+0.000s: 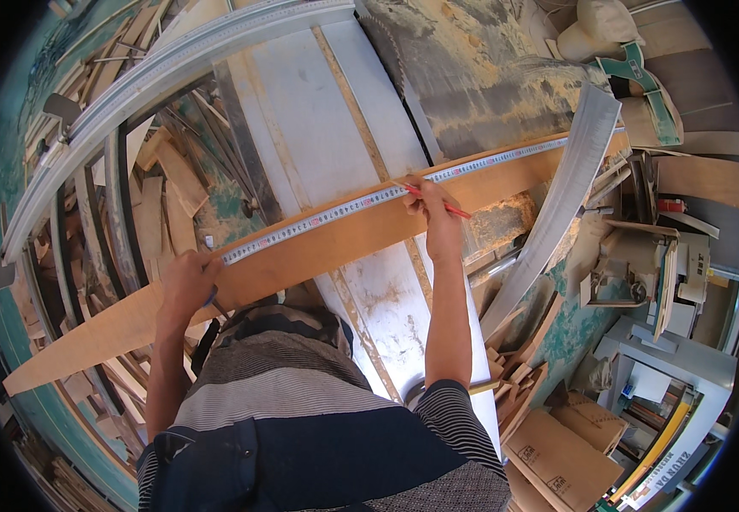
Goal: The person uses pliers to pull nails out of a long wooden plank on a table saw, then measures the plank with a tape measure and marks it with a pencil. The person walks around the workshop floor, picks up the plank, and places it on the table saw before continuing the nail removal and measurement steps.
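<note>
A long wooden board lies slantwise across the metal table, its left end reaching out past the table. Along its far edge runs a white tape measure blade, stretched from my left hand toward the board's right end. My left hand is closed at the near end of the blade, over the board; the tape's case is hidden. A red pencil is pinched in my right hand, its tip by the blade near the board's far edge.
The sliding saw table has a long fence rail at the far left. A grey metal fence crosses the board's right end. Sawdust coats the dark tabletop. Wood offcuts lie left; cardboard boxes stand lower right.
</note>
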Demonstrator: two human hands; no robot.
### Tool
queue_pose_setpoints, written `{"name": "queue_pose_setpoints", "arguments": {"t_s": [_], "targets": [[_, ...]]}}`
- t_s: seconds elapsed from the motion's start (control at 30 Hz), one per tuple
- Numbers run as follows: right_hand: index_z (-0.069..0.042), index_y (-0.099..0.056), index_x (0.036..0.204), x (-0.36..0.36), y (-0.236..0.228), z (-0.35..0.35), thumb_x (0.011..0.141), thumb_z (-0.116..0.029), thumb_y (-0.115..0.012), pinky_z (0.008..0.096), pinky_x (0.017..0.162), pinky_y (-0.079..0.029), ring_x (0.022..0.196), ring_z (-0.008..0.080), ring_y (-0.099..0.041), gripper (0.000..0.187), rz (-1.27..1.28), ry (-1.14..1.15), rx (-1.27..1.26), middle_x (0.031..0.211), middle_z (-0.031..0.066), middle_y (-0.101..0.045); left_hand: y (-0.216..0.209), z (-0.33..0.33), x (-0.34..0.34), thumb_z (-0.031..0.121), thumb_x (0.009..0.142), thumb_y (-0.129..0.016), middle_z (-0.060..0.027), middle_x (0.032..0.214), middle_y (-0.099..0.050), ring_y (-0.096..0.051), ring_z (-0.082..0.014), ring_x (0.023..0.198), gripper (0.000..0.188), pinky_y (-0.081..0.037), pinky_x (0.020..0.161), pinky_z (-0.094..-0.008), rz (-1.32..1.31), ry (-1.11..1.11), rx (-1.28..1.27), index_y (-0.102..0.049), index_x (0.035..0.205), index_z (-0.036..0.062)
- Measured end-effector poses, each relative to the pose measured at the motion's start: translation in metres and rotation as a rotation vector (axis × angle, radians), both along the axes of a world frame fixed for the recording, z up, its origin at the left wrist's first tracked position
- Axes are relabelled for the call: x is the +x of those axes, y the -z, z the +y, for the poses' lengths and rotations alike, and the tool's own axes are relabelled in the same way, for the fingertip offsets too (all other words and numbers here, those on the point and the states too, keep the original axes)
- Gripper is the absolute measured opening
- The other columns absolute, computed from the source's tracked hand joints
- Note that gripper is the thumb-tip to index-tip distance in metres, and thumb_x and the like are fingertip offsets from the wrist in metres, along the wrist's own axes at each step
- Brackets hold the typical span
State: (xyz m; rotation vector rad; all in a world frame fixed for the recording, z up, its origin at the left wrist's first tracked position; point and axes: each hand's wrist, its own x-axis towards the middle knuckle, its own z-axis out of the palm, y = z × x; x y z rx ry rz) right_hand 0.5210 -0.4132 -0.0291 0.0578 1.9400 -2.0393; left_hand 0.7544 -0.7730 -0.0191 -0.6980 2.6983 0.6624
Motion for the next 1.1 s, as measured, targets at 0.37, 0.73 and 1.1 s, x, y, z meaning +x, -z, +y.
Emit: {"name": "queue_pose_setpoints", "arguments": {"t_s": [0.37, 0.73, 1.1], "targets": [[0.004, -0.072, 0.11, -0.003, 0.012, -0.005, 0.09, -0.013, -0.066, 0.0267, 0.079, -0.052, 0.084, 0.0128, -0.064, 0.027, 0.046, -0.09, 0.237, 0.095, 0.0082, -0.072, 0.0, 0.001, 0.0, 0.032, 0.09, -0.067, -0.0238, 0.08, -0.066, -0.067, -0.0416, 0.078, 0.032, -0.051, 0.071, -0.05, 0.031, 0.004, -0.004, -0.075, 0.084, 0.0012], [0.003, -0.072, 0.107, -0.001, 0.009, -0.013, 0.089, -0.011, -0.07, 0.0272, 0.082, -0.053, 0.088, 0.0132, -0.066, 0.023, 0.175, -0.123, 0.392, 0.095, 0.0073, -0.073, 0.0, 0.0, 0.001, 0.031, 0.089, -0.067, -0.0241, 0.082, -0.066, -0.067, -0.0411, 0.081, 0.03, -0.052, 0.073, -0.0496, 0.034, 0.001, 0.006, -0.077, 0.088, 0.0026], [0.0, -0.075, 0.102, -0.002, 0.013, -0.015, 0.089, -0.011, -0.072, 0.0244, 0.072, -0.052, 0.078, 0.0081, -0.065, 0.018, 0.248, -0.11, 0.397, 0.085, 0.0059, -0.074, 0.002, -0.001, 0.002, 0.031, 0.09, -0.067, -0.0241, 0.082, -0.066, -0.066, -0.0419, 0.08, 0.033, -0.05, 0.072, -0.0503, 0.034, 0.004, 0.021, -0.074, 0.082, 0.0002]]}}
